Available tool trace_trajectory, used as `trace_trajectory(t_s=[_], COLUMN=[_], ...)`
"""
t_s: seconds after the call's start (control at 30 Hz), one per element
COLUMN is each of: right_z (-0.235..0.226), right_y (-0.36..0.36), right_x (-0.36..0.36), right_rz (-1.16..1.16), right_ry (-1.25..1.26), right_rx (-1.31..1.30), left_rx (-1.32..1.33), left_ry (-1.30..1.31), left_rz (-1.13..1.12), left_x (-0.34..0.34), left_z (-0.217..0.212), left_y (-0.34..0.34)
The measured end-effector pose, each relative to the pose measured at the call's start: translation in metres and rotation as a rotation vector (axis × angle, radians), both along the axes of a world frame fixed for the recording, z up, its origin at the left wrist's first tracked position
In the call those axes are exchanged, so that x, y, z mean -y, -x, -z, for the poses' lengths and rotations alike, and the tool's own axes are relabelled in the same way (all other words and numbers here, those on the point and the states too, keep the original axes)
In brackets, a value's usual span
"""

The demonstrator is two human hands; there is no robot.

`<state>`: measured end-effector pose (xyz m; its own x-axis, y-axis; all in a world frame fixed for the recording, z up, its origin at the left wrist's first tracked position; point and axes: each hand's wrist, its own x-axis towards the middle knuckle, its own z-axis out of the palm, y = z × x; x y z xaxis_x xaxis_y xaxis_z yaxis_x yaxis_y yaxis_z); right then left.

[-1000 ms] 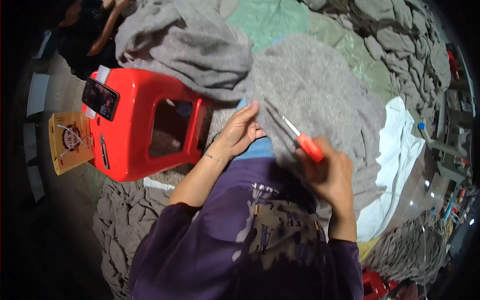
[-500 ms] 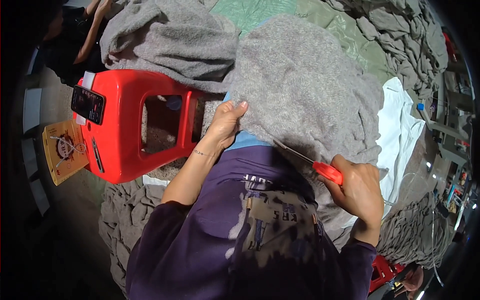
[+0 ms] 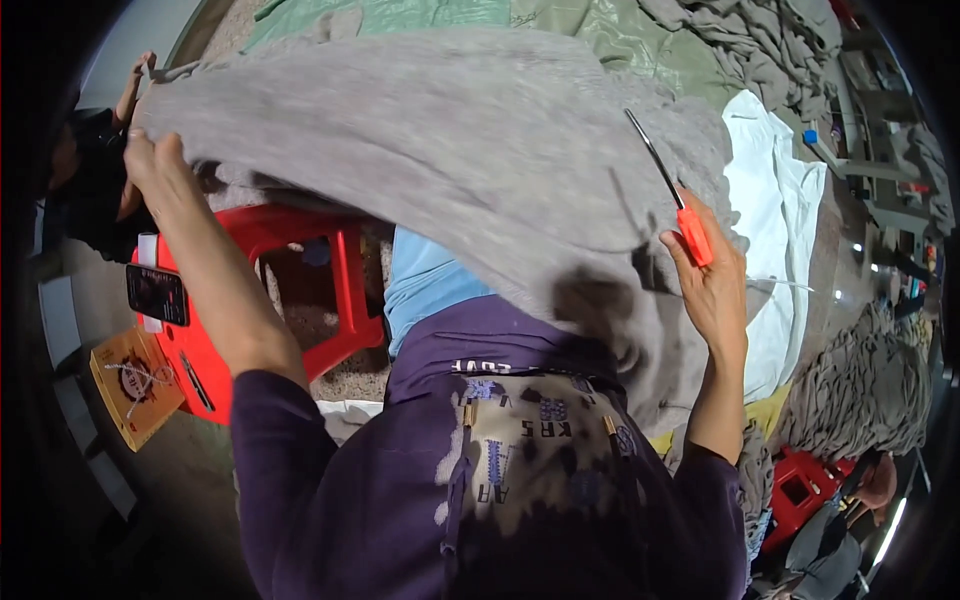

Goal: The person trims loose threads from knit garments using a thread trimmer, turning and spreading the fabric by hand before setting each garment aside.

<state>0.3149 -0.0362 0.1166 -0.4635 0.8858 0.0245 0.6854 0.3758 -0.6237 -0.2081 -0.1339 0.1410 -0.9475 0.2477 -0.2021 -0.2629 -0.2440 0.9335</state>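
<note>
A large grey knitted cloth [image 3: 430, 130] spreads across my lap and out to the left, smeared by motion. At the far left my left hand [image 3: 160, 165] is closed on the cloth's edge, holding it up and stretched. My right hand [image 3: 712, 285] rests near the cloth's right side. In it is a red-handled tool with a long, thin metal blade [image 3: 693, 232], pointing up and left over the cloth. Whether the blade is single or paired I cannot tell. Part of the handle is hidden by my thumb and palm.
A red plastic stool [image 3: 350, 270] stands left, with a phone [image 3: 157, 294], tweezers [image 3: 197, 382] and a yellow box [image 3: 133, 385] by it. Another person [image 3: 95, 190] sits far left. White sheeting [image 3: 770, 200] and grey cloth heaps [image 3: 860, 390] lie right; green sheeting [image 3: 400, 18] lies beyond.
My left hand has swung out to the far left, pulling the grey cloth's edge over the stool. My right hand has risen, and the tool's blade has turned upward, off the cloth's near edge.
</note>
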Motion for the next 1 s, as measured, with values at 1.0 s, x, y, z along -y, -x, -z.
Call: trace_trajectory(t_s=[1.0], right_z=[0.046], right_y=[-0.024], right_x=[0.05], right_rz=[0.329], right_ry=[0.317], right_rx=[-0.3], left_rx=[-0.679], left_ry=[0.302], left_rz=[-0.004], left_x=[-0.038], left_z=[0.116], left_y=[-0.029])
